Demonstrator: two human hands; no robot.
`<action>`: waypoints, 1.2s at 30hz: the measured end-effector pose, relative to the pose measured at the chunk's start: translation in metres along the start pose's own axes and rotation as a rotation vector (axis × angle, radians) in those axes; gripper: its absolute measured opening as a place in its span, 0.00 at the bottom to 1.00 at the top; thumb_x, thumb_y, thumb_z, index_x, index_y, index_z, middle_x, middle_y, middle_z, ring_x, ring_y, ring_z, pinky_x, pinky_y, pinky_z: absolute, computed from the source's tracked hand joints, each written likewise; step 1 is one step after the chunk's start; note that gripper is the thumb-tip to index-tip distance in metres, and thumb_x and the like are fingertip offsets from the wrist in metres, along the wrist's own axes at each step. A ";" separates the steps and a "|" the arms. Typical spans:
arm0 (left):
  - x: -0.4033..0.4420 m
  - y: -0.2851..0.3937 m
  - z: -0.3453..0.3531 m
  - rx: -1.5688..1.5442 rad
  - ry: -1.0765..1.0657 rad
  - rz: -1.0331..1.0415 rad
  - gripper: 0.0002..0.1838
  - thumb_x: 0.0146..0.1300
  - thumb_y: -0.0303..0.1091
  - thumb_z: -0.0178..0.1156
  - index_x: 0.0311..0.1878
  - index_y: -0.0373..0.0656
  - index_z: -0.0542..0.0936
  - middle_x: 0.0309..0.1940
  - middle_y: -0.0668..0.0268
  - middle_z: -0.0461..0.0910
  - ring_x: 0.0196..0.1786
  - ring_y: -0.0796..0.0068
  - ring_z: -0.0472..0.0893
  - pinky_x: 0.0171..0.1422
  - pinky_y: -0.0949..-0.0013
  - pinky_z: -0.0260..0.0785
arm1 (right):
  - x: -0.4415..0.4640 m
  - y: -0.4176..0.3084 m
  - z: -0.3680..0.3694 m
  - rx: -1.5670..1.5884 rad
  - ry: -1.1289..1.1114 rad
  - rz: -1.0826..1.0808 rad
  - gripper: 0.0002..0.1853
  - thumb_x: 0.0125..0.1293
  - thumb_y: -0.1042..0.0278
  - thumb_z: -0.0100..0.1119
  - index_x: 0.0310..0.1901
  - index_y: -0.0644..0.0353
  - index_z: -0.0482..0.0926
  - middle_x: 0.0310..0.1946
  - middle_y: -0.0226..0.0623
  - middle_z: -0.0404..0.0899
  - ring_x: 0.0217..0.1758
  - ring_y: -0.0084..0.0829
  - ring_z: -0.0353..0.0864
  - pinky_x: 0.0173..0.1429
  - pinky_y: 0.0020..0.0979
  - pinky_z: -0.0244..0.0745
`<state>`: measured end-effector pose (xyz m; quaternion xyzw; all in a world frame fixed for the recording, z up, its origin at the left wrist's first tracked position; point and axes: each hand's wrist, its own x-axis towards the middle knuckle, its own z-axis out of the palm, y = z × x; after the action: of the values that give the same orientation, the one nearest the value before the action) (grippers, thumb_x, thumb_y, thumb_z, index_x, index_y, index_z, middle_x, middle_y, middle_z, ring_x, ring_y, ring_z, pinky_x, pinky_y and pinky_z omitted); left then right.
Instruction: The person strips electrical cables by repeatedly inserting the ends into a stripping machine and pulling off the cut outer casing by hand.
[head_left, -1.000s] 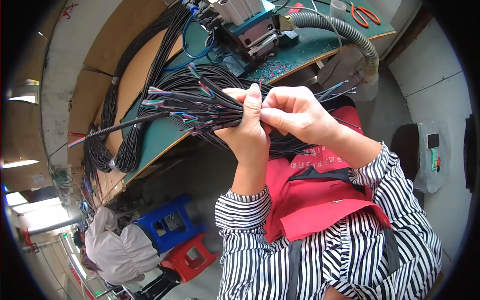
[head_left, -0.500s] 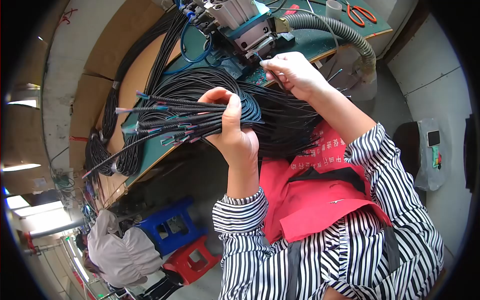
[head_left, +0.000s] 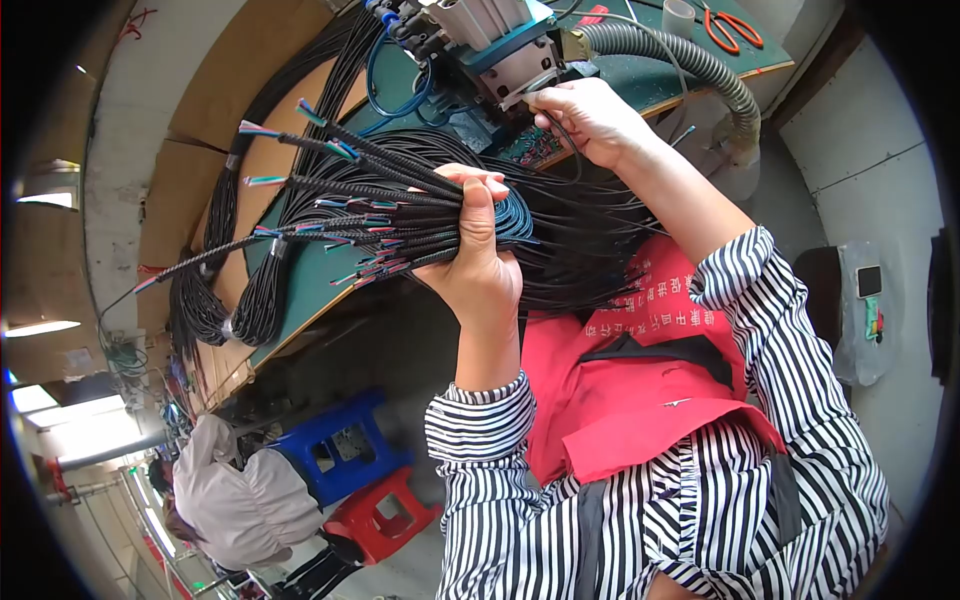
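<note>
My left hand [head_left: 478, 235] is wrapped round a bundle of black braided cables [head_left: 400, 215], whose ends with pink, blue and green wires fan out to the left. My right hand [head_left: 590, 120] pinches one black cable [head_left: 572, 150] close to its end, at the front of the metal machine [head_left: 515, 70]. That cable's tip is hidden by the fingers and the machine. Long loops of black cable [head_left: 580, 250] hang behind and below my hands, across the red apron [head_left: 640, 390].
The green table [head_left: 640, 80] bears small coloured wire scraps, a grey corrugated hose [head_left: 640, 42], orange-handled scissors [head_left: 735, 45] and a clear cup [head_left: 678, 18]. Tied cable coils [head_left: 255, 305] lie at the left. Blue [head_left: 345, 450] and red [head_left: 385, 520] stools stand below.
My right hand has left my left hand's side and moved up to the machine with one cable. My left hand has shifted slightly left, still holding the bundle.
</note>
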<state>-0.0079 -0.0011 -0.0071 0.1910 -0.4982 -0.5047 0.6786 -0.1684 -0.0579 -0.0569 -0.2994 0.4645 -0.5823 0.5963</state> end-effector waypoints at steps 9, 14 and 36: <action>-0.002 0.001 0.003 0.065 -0.044 -0.038 0.07 0.55 0.21 0.59 0.35 0.36 0.71 0.31 0.63 0.74 0.32 0.77 0.74 0.40 0.76 0.67 | -0.072 -0.041 0.039 -0.604 0.004 -1.018 0.12 0.62 0.67 0.55 0.43 0.66 0.76 0.34 0.33 0.75 0.31 0.17 0.70 0.35 0.20 0.66; -0.003 0.004 0.011 0.020 -0.058 -0.098 0.07 0.55 0.22 0.60 0.36 0.37 0.71 0.32 0.62 0.73 0.33 0.76 0.74 0.40 0.75 0.68 | -0.084 -0.053 0.046 -0.357 -0.296 -0.979 0.10 0.62 0.72 0.55 0.42 0.69 0.75 0.36 0.37 0.75 0.34 0.17 0.73 0.36 0.16 0.68; -0.002 0.008 -0.002 0.161 -0.057 -0.157 0.07 0.48 0.17 0.62 0.29 0.36 0.74 0.30 0.65 0.72 0.29 0.80 0.70 0.33 0.79 0.63 | -0.096 -0.021 0.020 -0.648 -0.352 -0.658 0.06 0.60 0.71 0.57 0.31 0.66 0.76 0.16 0.32 0.73 0.17 0.20 0.72 0.23 0.21 0.68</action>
<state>-0.0019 0.0036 -0.0033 0.2686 -0.5398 -0.5199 0.6050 -0.1488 0.0288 -0.0107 -0.6941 0.3945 -0.5059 0.3265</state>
